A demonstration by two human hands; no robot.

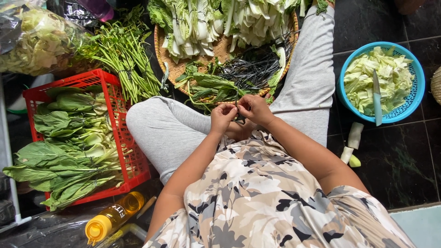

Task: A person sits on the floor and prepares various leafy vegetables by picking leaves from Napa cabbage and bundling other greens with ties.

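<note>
Left hand (pixel 222 117) and right hand (pixel 255 109) meet above the lap, both pinching one thin green stem (pixel 238 115) just before the woven tray (pixel 161 51). Step in hand: stripping it. Next move likely requires a steady, opposed pull.

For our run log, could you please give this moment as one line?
left hand: pinching thin dark green stem | right hand: pinching same stem | behind: round woven basket tray of greens | right: blue plastic colander
</note>
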